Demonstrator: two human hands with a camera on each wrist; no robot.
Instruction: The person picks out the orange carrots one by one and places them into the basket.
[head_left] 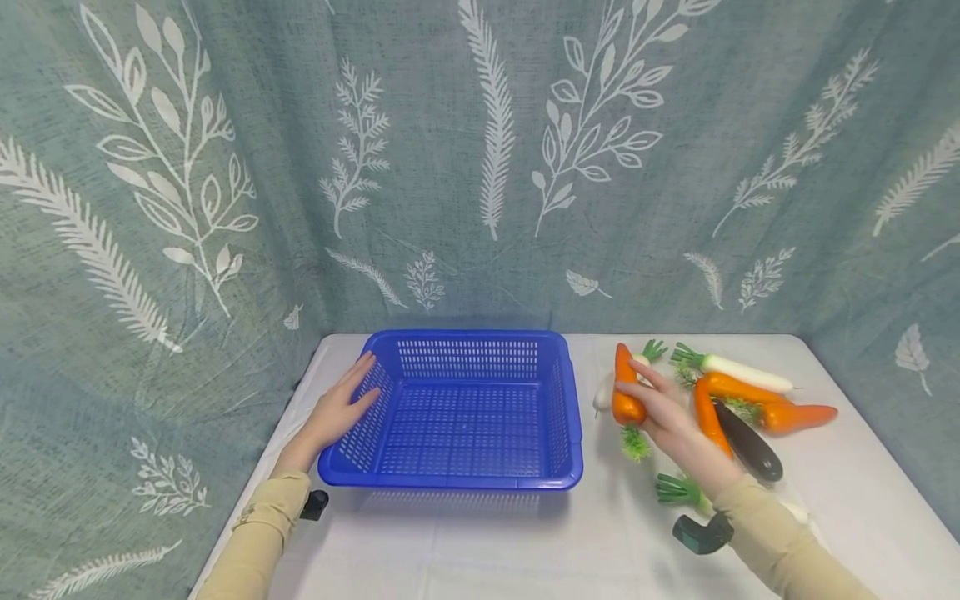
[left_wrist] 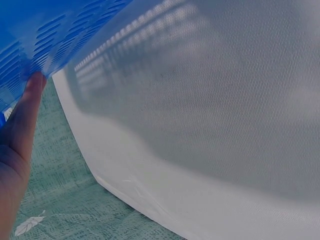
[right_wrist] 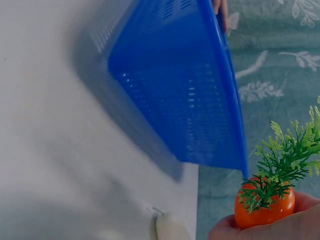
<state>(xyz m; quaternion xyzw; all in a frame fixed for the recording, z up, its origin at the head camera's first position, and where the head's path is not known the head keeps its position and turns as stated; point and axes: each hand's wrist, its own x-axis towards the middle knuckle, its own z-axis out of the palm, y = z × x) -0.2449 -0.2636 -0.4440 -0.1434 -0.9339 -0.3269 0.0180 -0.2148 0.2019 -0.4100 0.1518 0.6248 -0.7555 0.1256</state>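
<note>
fingers of my right hand are curled round one orange carrot; i hold it above the white table, just right of the blue basket, tip away from me, leafy top towards me. for a sound carry, i judge: grip the thick end firmly without squeezing; if crossing the basket's right wall, raise the carrot and its foliage clear of the rim; lower, do not drop. left hand: fingers extended, resting at the basket's left side; light pressure should prevent sliding.

count, outward from the carrot:
- carrots: four visible, the gripped one plus three loose carrots at the right.
- basket: one, rectangular, perforated.
- white radishes: three as i read them: one behind the gripped carrot, one long radish at the back right, one partly hidden by my right forearm.
- eggplant: one, beside the loose carrots.
- leaf-patterned curtain: panel count cannot be told.
</note>
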